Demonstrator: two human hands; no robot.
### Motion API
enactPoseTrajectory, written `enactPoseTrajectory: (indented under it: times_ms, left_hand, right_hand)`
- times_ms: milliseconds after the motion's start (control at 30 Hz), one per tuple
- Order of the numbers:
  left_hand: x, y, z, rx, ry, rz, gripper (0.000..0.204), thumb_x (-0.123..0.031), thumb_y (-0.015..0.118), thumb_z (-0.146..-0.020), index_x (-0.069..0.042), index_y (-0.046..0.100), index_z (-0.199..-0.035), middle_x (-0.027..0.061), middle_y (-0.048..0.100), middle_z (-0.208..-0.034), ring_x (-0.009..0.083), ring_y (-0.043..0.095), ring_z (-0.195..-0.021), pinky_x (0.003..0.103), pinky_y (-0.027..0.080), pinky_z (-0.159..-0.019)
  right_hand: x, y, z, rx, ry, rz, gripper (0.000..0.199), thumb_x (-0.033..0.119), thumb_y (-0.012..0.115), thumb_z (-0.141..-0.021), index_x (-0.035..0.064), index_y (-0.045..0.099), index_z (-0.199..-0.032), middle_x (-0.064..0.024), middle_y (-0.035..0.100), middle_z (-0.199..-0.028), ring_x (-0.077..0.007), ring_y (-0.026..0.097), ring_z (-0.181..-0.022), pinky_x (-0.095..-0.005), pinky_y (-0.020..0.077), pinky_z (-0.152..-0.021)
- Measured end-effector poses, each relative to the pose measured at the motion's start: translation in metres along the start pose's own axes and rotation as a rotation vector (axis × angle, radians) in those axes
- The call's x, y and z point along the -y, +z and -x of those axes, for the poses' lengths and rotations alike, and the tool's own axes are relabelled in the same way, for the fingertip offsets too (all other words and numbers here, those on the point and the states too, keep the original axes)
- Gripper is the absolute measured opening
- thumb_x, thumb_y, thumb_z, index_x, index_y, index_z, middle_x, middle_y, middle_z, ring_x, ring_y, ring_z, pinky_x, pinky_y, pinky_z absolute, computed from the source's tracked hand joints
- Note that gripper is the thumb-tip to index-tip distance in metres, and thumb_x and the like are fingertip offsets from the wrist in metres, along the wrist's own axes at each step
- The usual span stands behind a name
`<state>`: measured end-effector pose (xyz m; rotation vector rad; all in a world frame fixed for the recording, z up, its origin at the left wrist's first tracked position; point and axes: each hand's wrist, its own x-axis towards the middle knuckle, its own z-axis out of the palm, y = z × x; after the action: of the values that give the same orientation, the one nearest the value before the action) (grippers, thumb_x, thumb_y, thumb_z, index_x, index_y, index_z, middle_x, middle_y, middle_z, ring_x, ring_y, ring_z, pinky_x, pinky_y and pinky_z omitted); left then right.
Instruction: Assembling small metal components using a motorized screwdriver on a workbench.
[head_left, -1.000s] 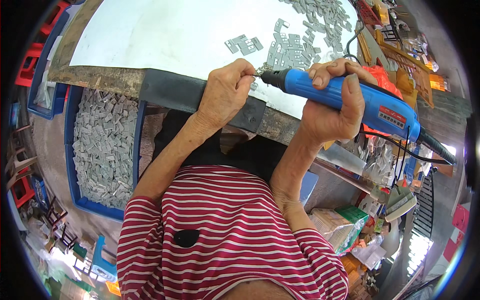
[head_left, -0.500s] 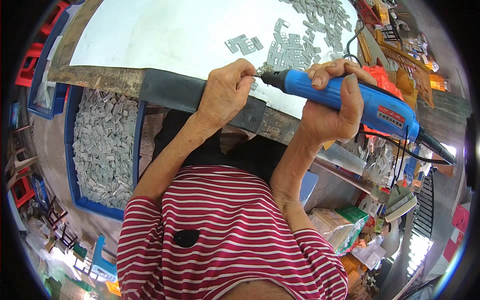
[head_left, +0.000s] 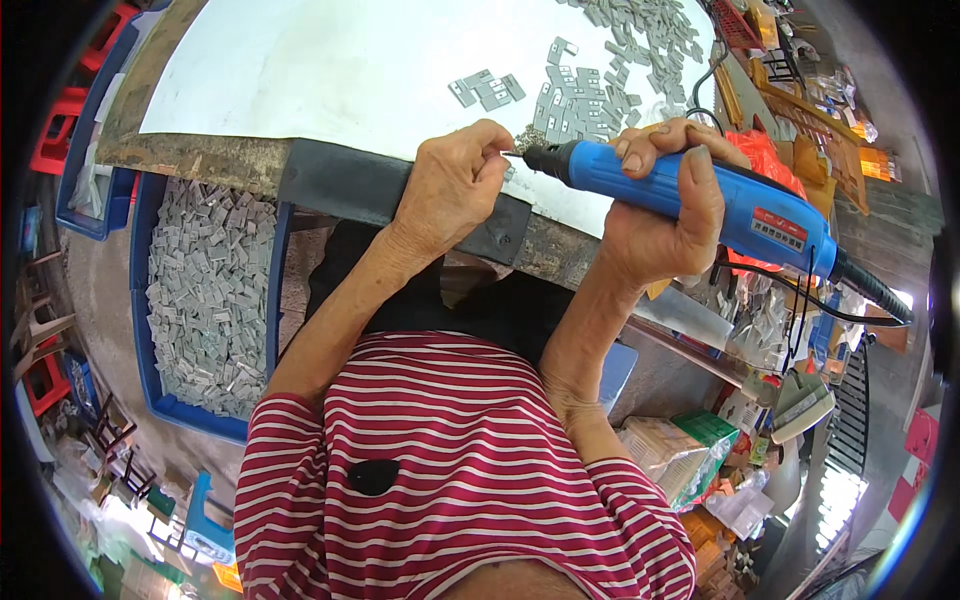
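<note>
My right hand [head_left: 672, 205] is wrapped round the body of a blue corded rotary tool [head_left: 745, 205], the thumb along its upper side. The tool's black nose points left, and a thin bit reaches toward my left fingertips. My left hand [head_left: 452, 185] is closed in a pinch just above the table's front edge, its fingers by the bit. Whatever small piece they pinch is mostly hidden; perhaps a sliver shows at the tips. Beyond the nose lie small flat grey metal plates [head_left: 575, 108] in a group, with a smaller cluster of plates [head_left: 487, 90] to the left.
White sheeting [head_left: 300, 75] covers the worn wooden table, with a dark strip [head_left: 340, 180] along its front edge. More grey pieces [head_left: 655, 45] are heaped at the back right. A blue crate [head_left: 140, 330] full of grey pieces stands at the left. The tool's cord [head_left: 870, 320] trails right.
The tool's nose has shifted very slightly right, and a little more of the thin bit shows by my left fingertips. The plates lie as before.
</note>
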<state>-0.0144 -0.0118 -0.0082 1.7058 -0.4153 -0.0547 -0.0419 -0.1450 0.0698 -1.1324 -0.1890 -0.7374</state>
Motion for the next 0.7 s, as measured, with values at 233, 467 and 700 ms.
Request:
enactPoseTrajectory:
  times_ms: [233, 467, 700]
  left_hand:
    - [-0.0012, -0.0002, 0.0002, -0.001, 0.005, -0.010, 0.012, -0.001, 0.052, -0.076, 0.003, 0.057, -0.086, 0.0118, 0.056, -0.062, 0.0164, 0.055, -0.054, 0.028, 0.044, -0.052]
    - [0.0012, 0.0007, 0.0008, -0.004, -0.042, 0.030, 0.012, -0.002, 0.052, -0.077, 0.004, 0.057, -0.086, 0.0116, 0.056, -0.061, 0.0156, 0.053, -0.053, 0.028, 0.043, -0.051]
    - [0.0024, -0.0002, 0.0005, 0.025, -0.053, -0.010, 0.014, -0.003, 0.055, -0.082, 0.003, 0.057, -0.094, 0.0051, 0.060, -0.071, 0.0055, 0.052, -0.054, 0.019, 0.042, -0.049]
  right_hand:
    - [0.0005, -0.0016, -0.0033, -0.067, -0.008, -0.080, 0.023, 0.000, 0.055, -0.074, -0.0052, 0.050, -0.095, -0.0181, 0.056, -0.074, -0.0220, 0.053, -0.053, -0.0347, 0.0457, -0.056]
    - [-0.0005, -0.0047, -0.0031, -0.089, -0.008, -0.078, 0.022, 0.000, 0.054, -0.074, -0.0047, 0.050, -0.095, -0.0180, 0.055, -0.075, -0.0223, 0.053, -0.053, -0.0351, 0.0454, -0.056]
    - [0.0008, -0.0067, -0.0034, -0.083, -0.014, -0.059, 0.023, 0.000, 0.055, -0.073, -0.0046, 0.050, -0.095, -0.0181, 0.055, -0.074, -0.0226, 0.053, -0.053, -0.0350, 0.0455, -0.056]
